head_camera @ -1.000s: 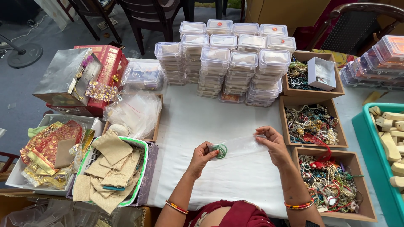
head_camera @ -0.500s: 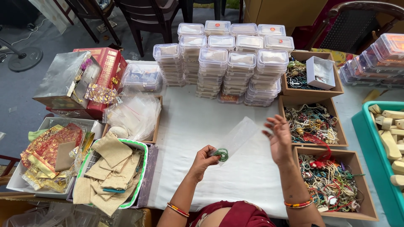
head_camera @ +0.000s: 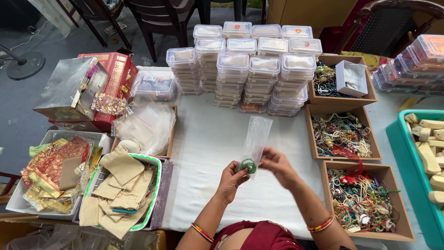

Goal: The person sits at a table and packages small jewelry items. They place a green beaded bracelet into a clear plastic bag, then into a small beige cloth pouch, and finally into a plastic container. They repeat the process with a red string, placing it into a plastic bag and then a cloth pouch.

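My left hand (head_camera: 230, 181) pinches a small green ring-shaped bangle set (head_camera: 248, 165) above the white table cloth (head_camera: 203, 148). My right hand (head_camera: 277, 165) holds the lower end of a small clear plastic pouch (head_camera: 255, 139), which stands upright with its bottom right at the green bangles. Both hands meet at the middle of the table, close to my body. Both wrists wear coloured bangles.
Stacks of clear lidded boxes (head_camera: 249, 69) stand at the back. Three cardboard trays of threads and beads (head_camera: 344, 134) line the right. A green basket of beige cloth pouches (head_camera: 121, 190) and a tray of clear bags (head_camera: 145, 127) sit left. A teal tray (head_camera: 407, 162) is far right.
The right hand rose with the clear pouch and came back to the left hand. The pouch now stands upright against the green bangles; the left hand barely moved.
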